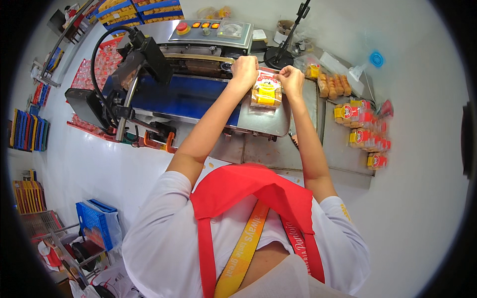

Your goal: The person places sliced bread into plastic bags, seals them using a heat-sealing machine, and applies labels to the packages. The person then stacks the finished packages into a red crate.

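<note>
A clear plastic bag of brown baked goods (267,93), with a red and yellow label, lies on the bare metal end plate of a belt machine. My left hand (245,72) is closed at the bag's far left corner, fingers curled. At the far right corner, my right hand (291,80) pinches the plastic between thumb and fingers. The bag's far edge stretches between both hands. Left of the metal plate (283,116) runs the machine's blue conveyor belt (184,97).
Packed bags (357,112) stand in groups on the right-hand steel table, beside unlabelled baked goods (334,85). A black stand (280,55) rises behind my hands. A black sealing or printing head (151,59) overhangs the belt. Beyond it sits a red crate (102,64) of packages.
</note>
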Available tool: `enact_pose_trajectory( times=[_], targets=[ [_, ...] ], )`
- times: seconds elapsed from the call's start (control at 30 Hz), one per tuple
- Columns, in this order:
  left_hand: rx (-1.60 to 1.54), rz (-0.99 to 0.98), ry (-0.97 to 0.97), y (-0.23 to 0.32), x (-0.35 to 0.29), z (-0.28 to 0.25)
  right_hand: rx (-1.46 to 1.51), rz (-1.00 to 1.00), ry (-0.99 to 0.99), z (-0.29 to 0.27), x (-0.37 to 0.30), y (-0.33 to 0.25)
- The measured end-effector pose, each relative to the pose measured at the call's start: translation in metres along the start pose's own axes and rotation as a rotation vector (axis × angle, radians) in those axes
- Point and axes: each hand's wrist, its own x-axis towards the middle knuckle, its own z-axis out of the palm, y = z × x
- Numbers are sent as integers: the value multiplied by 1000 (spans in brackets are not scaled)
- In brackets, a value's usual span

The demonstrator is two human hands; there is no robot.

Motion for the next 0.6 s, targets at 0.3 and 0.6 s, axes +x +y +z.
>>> enact_pose_trajectory(
  times=[0.3,0.6],
  targets=[
    [67,48,-3,-7,4,18,-550,-592,-390,-17,11,-22],
    [-390,186,-59,-24,-37,-26,-574,-362,-468,-6,-21,-75]
  ],
)
